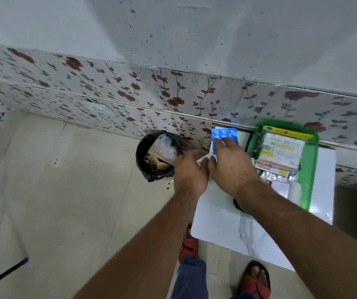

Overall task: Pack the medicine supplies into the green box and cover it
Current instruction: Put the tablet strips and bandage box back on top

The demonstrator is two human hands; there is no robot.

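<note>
The green box (309,169) stands open on a white marble-look table (220,221) against the tiled wall, filled with medicine cartons and foil strips (281,152). My right hand (231,169) is just left of the box, fingers closed on a blue blister pack of pills (224,137) that sticks up past my fingertips. My left hand (189,171) hovers beside it at the table's left edge, fingers spread, with nothing visibly held. A bit of white-and-red packet (203,159) shows between the hands. A dark green piece (239,207) peeks from under my right forearm.
A black bin (145,152) lined with a bag and holding wrappers and plastic stands on the floor left of the table. The floral tiled wall (130,93) runs behind. My feet in red sandals (256,281) are below; a dark stick (2,275) lies at left.
</note>
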